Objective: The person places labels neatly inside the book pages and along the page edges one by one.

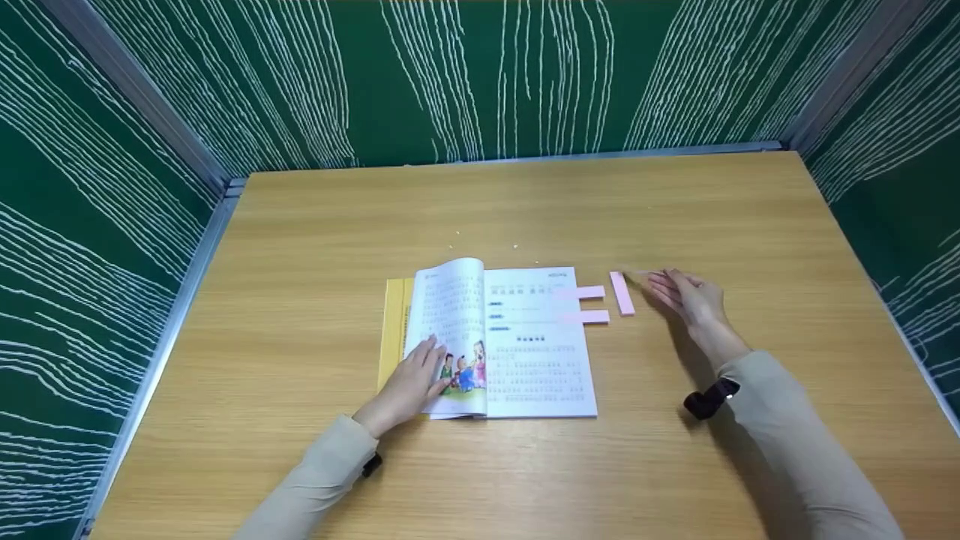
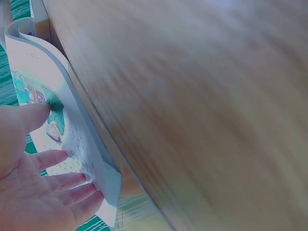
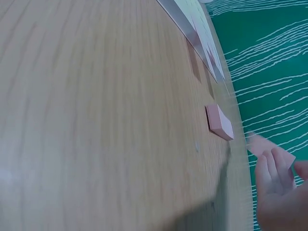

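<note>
An open book [image 1: 536,360] lies on the table, its left pages curved up near the spine. My left hand [image 1: 405,382] rests spread on the left page, by a coloured picture of figures; the left wrist view shows the hand [image 2: 43,192] with straight fingers on the page [image 2: 72,139]. Two pink strips [image 1: 591,292] [image 1: 596,316] stick out from the right page's edge. Beside them lies a pink pad [image 1: 622,293], also a small block [image 3: 219,122] in the right wrist view. To its right my right hand [image 1: 694,304] pinches a thin pink strip [image 3: 269,147] between thumb and fingers.
A yellow book or cover [image 1: 391,322] shows under the open book's left side. Small white specks [image 1: 515,246] dot the wooden table [image 1: 337,225] behind the book. Green panels with white lines [image 1: 480,82] stand along the table's back and sides.
</note>
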`<state>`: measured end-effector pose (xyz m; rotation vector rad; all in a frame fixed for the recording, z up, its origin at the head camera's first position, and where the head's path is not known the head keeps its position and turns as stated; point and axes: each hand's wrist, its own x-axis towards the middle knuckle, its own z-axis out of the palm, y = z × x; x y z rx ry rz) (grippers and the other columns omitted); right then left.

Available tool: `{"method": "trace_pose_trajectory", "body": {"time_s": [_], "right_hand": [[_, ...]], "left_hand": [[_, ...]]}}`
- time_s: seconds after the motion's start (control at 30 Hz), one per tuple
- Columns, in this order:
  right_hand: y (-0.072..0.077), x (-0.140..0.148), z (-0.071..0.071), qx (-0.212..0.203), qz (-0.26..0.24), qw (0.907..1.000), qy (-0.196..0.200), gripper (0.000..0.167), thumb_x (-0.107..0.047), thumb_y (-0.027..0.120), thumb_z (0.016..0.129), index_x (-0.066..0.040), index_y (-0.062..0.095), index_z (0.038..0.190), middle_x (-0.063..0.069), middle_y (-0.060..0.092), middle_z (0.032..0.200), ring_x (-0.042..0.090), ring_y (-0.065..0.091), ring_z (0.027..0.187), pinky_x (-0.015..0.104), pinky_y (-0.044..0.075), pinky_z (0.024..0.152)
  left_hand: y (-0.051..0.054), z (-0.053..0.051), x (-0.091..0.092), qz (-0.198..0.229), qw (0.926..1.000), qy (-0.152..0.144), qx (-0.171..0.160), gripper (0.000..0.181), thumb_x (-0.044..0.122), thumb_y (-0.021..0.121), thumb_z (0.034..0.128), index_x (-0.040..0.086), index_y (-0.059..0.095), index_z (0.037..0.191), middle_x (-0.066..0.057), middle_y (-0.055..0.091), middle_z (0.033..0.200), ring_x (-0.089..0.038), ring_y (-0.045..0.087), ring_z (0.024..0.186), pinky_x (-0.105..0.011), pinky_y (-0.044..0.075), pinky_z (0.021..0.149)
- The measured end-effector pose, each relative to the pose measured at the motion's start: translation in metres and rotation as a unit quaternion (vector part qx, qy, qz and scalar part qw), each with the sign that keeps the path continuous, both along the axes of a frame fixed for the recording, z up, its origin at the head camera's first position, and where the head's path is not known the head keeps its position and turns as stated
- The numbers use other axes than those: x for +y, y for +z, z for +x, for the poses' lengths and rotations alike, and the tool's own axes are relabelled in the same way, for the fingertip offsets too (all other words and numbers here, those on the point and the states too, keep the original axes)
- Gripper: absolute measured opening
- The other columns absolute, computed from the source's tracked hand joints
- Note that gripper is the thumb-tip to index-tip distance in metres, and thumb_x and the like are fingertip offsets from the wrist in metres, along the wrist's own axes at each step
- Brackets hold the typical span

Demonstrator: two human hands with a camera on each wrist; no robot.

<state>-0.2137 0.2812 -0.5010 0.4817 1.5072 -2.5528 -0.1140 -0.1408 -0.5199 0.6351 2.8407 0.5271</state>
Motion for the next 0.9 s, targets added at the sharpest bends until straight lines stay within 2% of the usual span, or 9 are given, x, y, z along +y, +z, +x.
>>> {"method": "trace_pose_trajectory", "body": {"time_s": [0.13, 0.27, 0.4, 0.53, 0.63, 0.8, 0.9], "right_hand": [[0.003, -0.001, 0.002, 0.003, -0.027, 0.9996, 0.007, 0.011, -0.003, 0.055, 0.085, -0.001, 0.063, 0.079, 0.012, 0.068, 0.076, 0.02, 0.066, 0.077, 0.029, 0.048, 0.081], [0.001, -0.002, 0.001, 0.008, -0.021, 0.9997, 0.014, 0.01, 0.002, 0.055, 0.083, 0.001, 0.062, 0.077, 0.013, 0.068, 0.074, 0.02, 0.066, 0.075, 0.029, 0.049, 0.079], [-0.014, 0.003, -0.005, 0.008, 0.011, 0.9995, 0.028, 0.002, -0.001, 0.064, 0.078, -0.002, 0.064, 0.079, 0.011, 0.068, 0.076, 0.02, 0.066, 0.076, 0.029, 0.05, 0.078], [-0.038, 0.011, -0.016, 0.011, 0.048, 0.9979, 0.042, 0.015, -0.009, 0.073, 0.072, -0.005, 0.066, 0.085, 0.011, 0.068, 0.079, 0.02, 0.066, 0.078, 0.029, 0.05, 0.077], [-0.05, 0.015, -0.022, 0.024, 0.061, 0.9963, 0.055, 0.02, -0.01, 0.074, 0.071, -0.004, 0.066, 0.089, 0.013, 0.068, 0.08, 0.022, 0.066, 0.078, 0.03, 0.051, 0.075], [-0.055, 0.015, -0.024, 0.029, 0.095, 0.9928, 0.067, 0.024, -0.011, 0.074, 0.07, -0.006, 0.065, 0.092, 0.012, 0.068, 0.081, 0.023, 0.066, 0.077, 0.03, 0.052, 0.072], [-0.055, 0.015, -0.024, 0.04, 0.103, 0.99, 0.088, 0.023, -0.011, 0.073, 0.072, -0.007, 0.065, 0.093, 0.011, 0.068, 0.082, 0.022, 0.066, 0.078, 0.031, 0.052, 0.073]], "left_hand": [[-0.002, 0.0, -0.001, 0.001, 0.9999, -0.008, 0.008, 0.055, 0.027, 0.047, 0.0913, -0.006, 0.031, 0.132, -0.027, 0.024, 0.138, -0.038, 0.024, 0.127, -0.047, 0.022, 0.105], [-0.002, -0.001, -0.001, 0.003, 1.0, -0.005, 0.005, 0.056, 0.027, 0.047, 0.091, -0.006, 0.031, 0.132, -0.027, 0.023, 0.139, -0.038, 0.023, 0.128, -0.047, 0.021, 0.105], [-0.002, -0.001, -0.001, 0.001, 1.0, -0.002, 0.001, 0.055, 0.027, 0.048, 0.0908, -0.006, 0.031, 0.132, -0.026, 0.023, 0.139, -0.037, 0.023, 0.128, -0.046, 0.021, 0.105], [-0.002, 0.0, 0.0, 0.001, 1.0, 0.002, -0.002, 0.055, 0.028, 0.047, 0.0912, -0.005, 0.031, 0.133, -0.025, 0.022, 0.14, -0.036, 0.023, 0.128, -0.045, 0.021, 0.105], [-0.001, 0.0, 0.0, 0.002, 1.0, 0.003, -0.004, 0.055, 0.028, 0.046, 0.0916, -0.005, 0.031, 0.133, -0.025, 0.022, 0.14, -0.036, 0.022, 0.129, -0.045, 0.021, 0.106], [-0.001, 0.001, -0.001, 0.001, 1.0, 0.001, -0.006, 0.056, 0.029, 0.046, 0.0916, -0.005, 0.03, 0.133, -0.025, 0.021, 0.141, -0.036, 0.021, 0.129, -0.046, 0.02, 0.105], [-0.001, 0.001, -0.001, 0.001, 1.0, -0.002, -0.002, 0.056, 0.029, 0.046, 0.0915, -0.005, 0.031, 0.133, -0.025, 0.022, 0.14, -0.036, 0.021, 0.129, -0.046, 0.021, 0.105]]}}
